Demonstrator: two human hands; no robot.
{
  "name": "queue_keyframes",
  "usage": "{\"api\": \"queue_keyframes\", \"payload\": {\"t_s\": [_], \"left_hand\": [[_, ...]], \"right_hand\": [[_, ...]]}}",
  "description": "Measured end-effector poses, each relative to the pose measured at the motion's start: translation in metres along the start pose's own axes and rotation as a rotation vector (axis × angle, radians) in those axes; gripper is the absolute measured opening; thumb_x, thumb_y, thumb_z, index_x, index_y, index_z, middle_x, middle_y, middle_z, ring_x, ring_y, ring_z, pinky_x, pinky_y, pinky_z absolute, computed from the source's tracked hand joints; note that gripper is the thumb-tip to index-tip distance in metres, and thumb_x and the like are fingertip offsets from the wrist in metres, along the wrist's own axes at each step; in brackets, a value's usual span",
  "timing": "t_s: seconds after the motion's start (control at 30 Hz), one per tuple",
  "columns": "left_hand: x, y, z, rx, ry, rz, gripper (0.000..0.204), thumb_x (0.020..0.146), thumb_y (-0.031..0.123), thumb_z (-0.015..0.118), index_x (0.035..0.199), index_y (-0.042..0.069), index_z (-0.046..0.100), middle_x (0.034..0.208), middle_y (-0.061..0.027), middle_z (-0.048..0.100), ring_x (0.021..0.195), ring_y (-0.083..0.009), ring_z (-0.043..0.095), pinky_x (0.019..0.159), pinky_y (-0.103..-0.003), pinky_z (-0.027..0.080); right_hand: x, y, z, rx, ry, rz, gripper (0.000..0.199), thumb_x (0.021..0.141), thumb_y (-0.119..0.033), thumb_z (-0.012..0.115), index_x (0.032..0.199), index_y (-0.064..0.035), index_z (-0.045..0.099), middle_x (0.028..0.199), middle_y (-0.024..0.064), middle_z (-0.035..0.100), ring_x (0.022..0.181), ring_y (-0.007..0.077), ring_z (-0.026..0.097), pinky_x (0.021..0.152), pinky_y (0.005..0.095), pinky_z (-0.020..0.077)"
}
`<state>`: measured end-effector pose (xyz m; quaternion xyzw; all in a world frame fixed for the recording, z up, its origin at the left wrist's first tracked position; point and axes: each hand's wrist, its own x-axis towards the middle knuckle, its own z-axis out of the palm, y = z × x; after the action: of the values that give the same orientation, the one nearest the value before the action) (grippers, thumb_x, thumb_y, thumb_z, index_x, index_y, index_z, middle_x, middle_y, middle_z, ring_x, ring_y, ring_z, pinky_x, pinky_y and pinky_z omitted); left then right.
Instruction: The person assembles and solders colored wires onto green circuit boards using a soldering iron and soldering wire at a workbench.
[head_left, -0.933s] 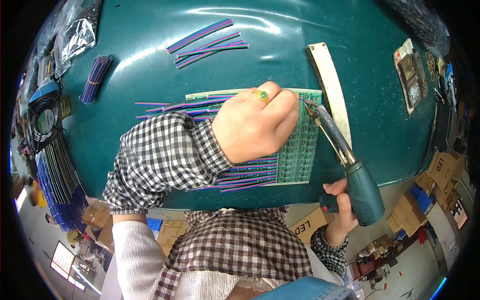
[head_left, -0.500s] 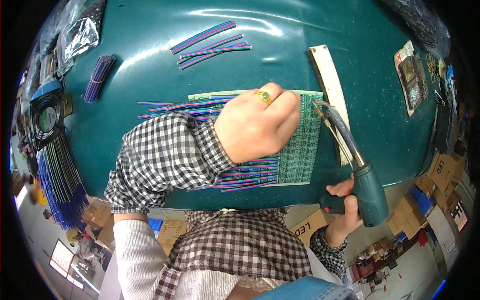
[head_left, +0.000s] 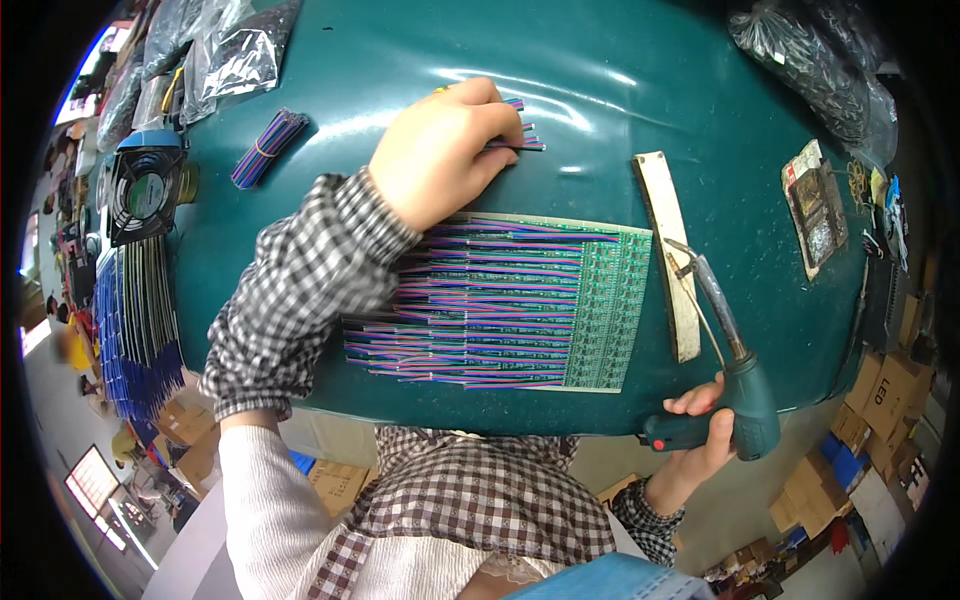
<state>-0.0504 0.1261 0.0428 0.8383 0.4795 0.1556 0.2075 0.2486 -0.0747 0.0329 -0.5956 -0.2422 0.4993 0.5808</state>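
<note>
Since the earlier frames, the left hand (head_left: 440, 150) has lifted off the green circuit board (head_left: 600, 310) and reached up the bench (head_left: 620, 110) to the loose striped wires (head_left: 525, 140). Its fingers are curled over those short red, blue and purple wire pieces, pinching them against the dark green top, with only the wire ends showing past the fingertips. The checked sleeve (head_left: 300, 290) crosses the left part of the board.

Below the hand, the circuit board lies flat near the bench's front edge, with rows of coloured wires (head_left: 480, 310) laid across it from the left. Just right of the board lies a pale wooden strip (head_left: 670, 260).

The right hand (head_left: 700, 430) is clenched around the grip of a teal soldering gun (head_left: 745, 400) at the bench's front edge; the gun's metal tip (head_left: 680, 250) rests over the wooden strip.

Farther out, a bundle of wires (head_left: 265, 148) sits at upper left, a small fan (head_left: 145, 190) beside it, and clear bags (head_left: 240, 50) beyond.
</note>
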Motion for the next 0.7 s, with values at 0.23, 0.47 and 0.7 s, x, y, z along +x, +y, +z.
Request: {"api": "queue_keyframes", "payload": {"t_s": [0.23, 0.47, 0.7], "left_hand": [[0.000, -0.014, 0.016, -0.002, 0.001, -0.010, 0.008, 0.080, 0.004, 0.066, 0.085, 0.003, 0.059, 0.083, -0.0096, 0.056, 0.075, -0.0251, 0.059, 0.067, -0.033, 0.048], [0.000, -0.017, 0.018, 0.083, 0.023, 0.002, 0.008, 0.082, 0.005, 0.064, 0.085, 0.002, 0.058, 0.082, -0.0111, 0.056, 0.075, -0.0282, 0.058, 0.067, -0.035, 0.048], [-0.002, -0.022, 0.020, 0.047, 0.036, -0.019, 0.009, 0.081, 0.006, 0.064, 0.086, 0.002, 0.058, 0.081, -0.0112, 0.056, 0.074, -0.0280, 0.058, 0.067, -0.035, 0.047]], "right_hand": [[-0.006, 0.002, -0.002, -0.010, -0.001, -0.027, 0.053, 0.086, -0.029, 0.062, 0.114, 0.0134, 0.048, 0.072, 0.0124, 0.054, 0.060, 0.0219, 0.057, 0.056, 0.0356, 0.0567], [-0.006, 0.003, -0.002, 0.000, -0.013, -0.041, 0.053, 0.086, -0.029, 0.062, 0.114, 0.0136, 0.048, 0.072, 0.0126, 0.053, 0.060, 0.0219, 0.057, 0.056, 0.0352, 0.0561], [-0.008, 0.005, -0.007, -0.002, -0.042, -0.047, 0.052, 0.086, -0.029, 0.062, 0.114, 0.0138, 0.048, 0.073, 0.0133, 0.055, 0.061, 0.0225, 0.057, 0.056, 0.0356, 0.0561]]}}
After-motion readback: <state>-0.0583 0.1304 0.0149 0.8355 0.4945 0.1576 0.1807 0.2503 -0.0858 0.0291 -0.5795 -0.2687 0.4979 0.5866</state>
